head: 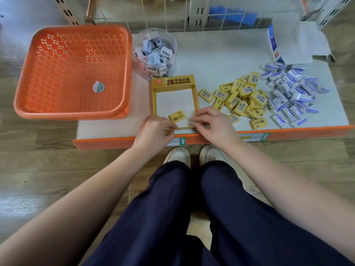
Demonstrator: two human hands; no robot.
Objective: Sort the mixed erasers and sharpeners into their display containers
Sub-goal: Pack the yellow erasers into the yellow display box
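A yellow display box (155, 100) lies flat on the white shelf, with one yellow eraser (177, 116) inside near its front. My left hand (155, 129) and my right hand (213, 121) pinch the two ends of the box's front flap (182, 128). A pile of yellow erasers (242, 98) lies to the right of the box. Farther right lies a pile of blue-and-white erasers (290, 93). A clear round tub (154, 52) full of sharpeners stands behind the box.
An orange plastic basket (73, 72) sits at the left, overhanging the shelf, with one small round item (98, 86) in it. A white-and-blue box (295, 43) lies at the back right. The shelf's orange front edge (288, 133) is just above my shoes.
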